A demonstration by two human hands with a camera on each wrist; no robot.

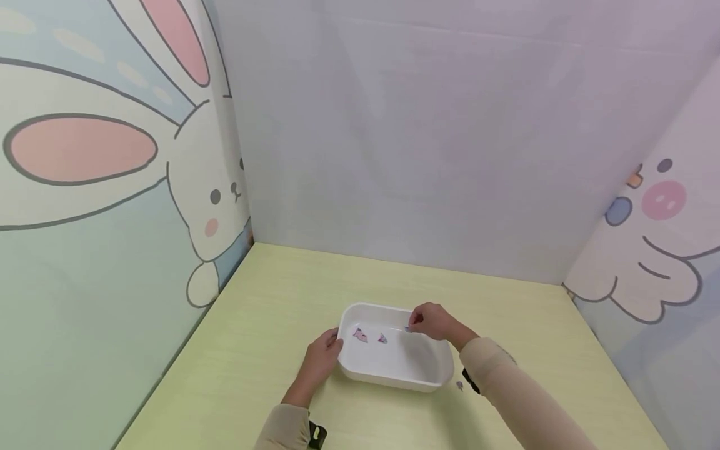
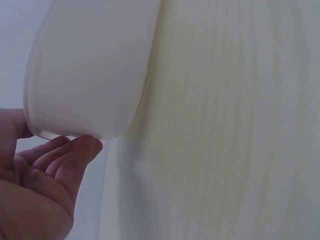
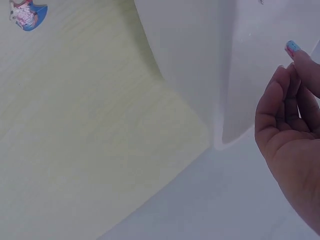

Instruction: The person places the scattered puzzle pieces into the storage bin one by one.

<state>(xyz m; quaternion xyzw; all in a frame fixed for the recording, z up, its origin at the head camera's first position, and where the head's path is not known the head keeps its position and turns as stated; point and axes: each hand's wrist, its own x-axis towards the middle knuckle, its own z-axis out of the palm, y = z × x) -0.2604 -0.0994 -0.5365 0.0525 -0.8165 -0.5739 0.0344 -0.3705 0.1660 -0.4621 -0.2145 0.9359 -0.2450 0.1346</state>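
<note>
A white rectangular tray (image 1: pixel 382 365) with rounded corners rests on the table. My left hand (image 1: pixel 323 357) grips its left end, thumb at the rim and fingers against the outer wall (image 2: pixel 85 75). Over the tray's far right part, my right hand (image 1: pixel 434 321) pinches a small blue-and-red printed piece (image 3: pixel 292 48) between thumb and fingertips. Two flat printed pieces lie on the tray floor: a larger pinkish one (image 1: pixel 360 335) at the left and a smaller one (image 1: pixel 382 339) beside it. The fingers partly hide the pinched piece in the head view.
Another printed piece (image 1: pixel 460 385), partly blue, lies on the pale yellow table (image 1: pixel 298 281) just right of the tray, near my right forearm. A plain grey-white wall (image 1: pixel 405 156) stands behind. Cartoon-printed panels (image 1: pixel 84 269) close off both sides.
</note>
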